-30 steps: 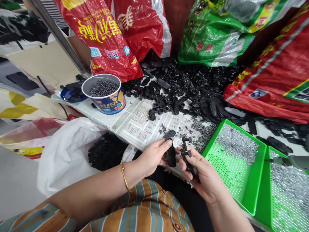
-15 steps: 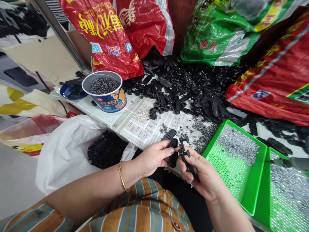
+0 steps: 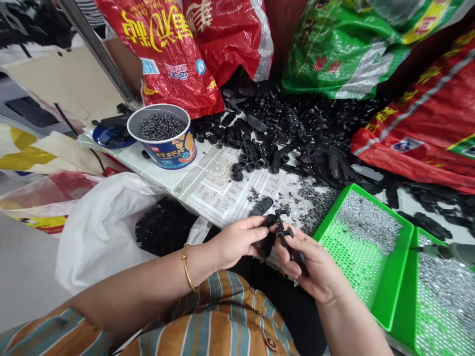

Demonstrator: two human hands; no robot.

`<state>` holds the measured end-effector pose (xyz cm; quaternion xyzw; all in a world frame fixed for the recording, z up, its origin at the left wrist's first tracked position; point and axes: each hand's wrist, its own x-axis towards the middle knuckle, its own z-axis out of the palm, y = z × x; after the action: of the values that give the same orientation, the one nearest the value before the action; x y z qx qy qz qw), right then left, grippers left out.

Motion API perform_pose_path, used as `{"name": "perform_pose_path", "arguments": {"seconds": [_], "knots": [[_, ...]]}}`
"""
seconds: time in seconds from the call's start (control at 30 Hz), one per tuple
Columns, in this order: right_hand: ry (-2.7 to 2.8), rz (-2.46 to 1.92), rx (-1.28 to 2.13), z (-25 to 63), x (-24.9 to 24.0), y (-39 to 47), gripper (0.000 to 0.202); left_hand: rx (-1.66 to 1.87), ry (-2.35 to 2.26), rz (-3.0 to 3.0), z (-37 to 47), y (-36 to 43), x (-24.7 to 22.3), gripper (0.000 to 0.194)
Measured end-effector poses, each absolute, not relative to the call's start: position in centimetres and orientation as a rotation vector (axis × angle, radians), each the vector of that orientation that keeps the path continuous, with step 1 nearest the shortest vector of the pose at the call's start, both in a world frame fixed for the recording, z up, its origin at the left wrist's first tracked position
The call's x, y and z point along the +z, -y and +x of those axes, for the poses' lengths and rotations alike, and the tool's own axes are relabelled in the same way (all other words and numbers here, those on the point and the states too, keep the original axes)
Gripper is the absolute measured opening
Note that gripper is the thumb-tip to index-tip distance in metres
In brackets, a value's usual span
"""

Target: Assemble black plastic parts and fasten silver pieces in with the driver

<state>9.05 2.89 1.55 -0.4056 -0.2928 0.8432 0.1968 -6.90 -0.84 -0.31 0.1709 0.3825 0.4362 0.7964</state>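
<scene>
Near the table's front edge, my left hand (image 3: 239, 242) pinches a flat oblong black part (image 3: 267, 242) between thumb and fingers. My right hand (image 3: 309, 262) is closed on a black part with round knobs (image 3: 283, 231), held upright beside the first one. The two parts are very close together; whether they touch I cannot tell. Just behind my left fingertips, another flat black piece (image 3: 261, 205) lies on the table. Tiny dark bits (image 3: 308, 198) are scattered behind my right hand.
A large heap of black parts (image 3: 274, 123) covers the back. A blue tub (image 3: 172, 154) of small pieces stands left, and green trays (image 3: 403, 269) of metal bits lie right. Red (image 3: 178, 59) and green (image 3: 334, 59) sacks stand behind. A white bag (image 3: 89, 232) hangs front left.
The oblong part in my left hand has turned and shows a narrower side. The knobbed part has shifted slightly toward it. The view has moved a little.
</scene>
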Motion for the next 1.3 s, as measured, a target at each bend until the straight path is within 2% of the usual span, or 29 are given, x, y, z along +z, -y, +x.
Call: {"name": "perform_pose_path", "arguments": {"seconds": [0.57,0.9,1.13,1.3], "knots": [[0.8,-1.19,2.375,8.7,2.2,-3.1,0.013,0.938,-0.816,0.45,-7.0,0.9,-0.3,0.038],[1.03,-1.43,2.144,8.0,3.1,-2.8,0.021,0.964,-0.744,0.444,-7.1,0.7,-0.7,0.02],[1.268,-1.503,2.066,7.9,3.3,-3.2,0.029,0.973,-0.747,0.385,-7.2,0.7,-0.7,0.029],[1.458,-1.575,1.919,7.9,3.4,-3.3,0.031,0.978,-0.742,0.302,-7.2,0.7,-0.7,0.027]]}}
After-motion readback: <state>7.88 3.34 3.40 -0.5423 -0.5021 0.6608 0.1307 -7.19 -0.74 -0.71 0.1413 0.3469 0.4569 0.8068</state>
